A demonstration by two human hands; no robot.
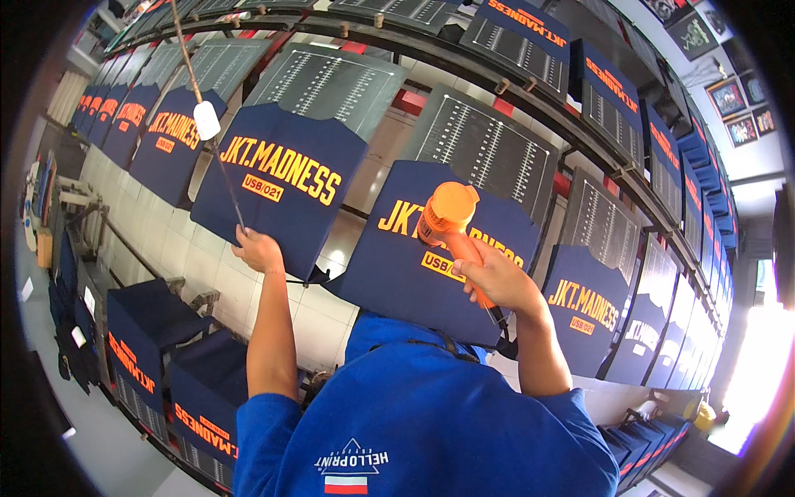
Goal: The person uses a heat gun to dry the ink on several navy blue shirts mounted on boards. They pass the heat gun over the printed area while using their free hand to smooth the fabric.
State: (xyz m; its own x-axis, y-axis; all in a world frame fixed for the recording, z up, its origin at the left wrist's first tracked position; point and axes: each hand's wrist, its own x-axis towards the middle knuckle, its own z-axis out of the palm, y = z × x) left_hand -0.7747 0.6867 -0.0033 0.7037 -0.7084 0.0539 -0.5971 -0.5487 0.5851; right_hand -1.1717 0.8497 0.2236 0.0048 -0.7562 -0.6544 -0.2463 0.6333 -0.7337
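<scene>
While both arms reach up from the lower edge, these lines tell what the head view shows.

Right hand: the right hand (495,280) is closed in a full grip round the handle of an orange heat gun (448,217), fingers wrapped tight.
Heat gun: it is held upright and tilted slightly left, its round nozzle end facing the navy shirt (389,273) stretched on a board straight ahead; whether the nozzle touches the cloth cannot be told. A dark cord runs down from the handle past the wrist.
Left hand: the left hand (257,249) is curled shut at the lower end of a thin dark rod (228,186), which rises up and to the left.
Rod: a white tag (206,120) sits part way up the rod, which crosses in front of another navy shirt with orange lettering (277,195).
Left hand's place: it rests at the lower edge of that second shirt.
Boards: a long curved row of tilted boards (489,145) holds matching navy shirts, running from far left to far right.
Person's clothing: a blue shirt (431,414) fills the bottom centre.
Floor: pale tiles (207,273) lie below the boards.
</scene>
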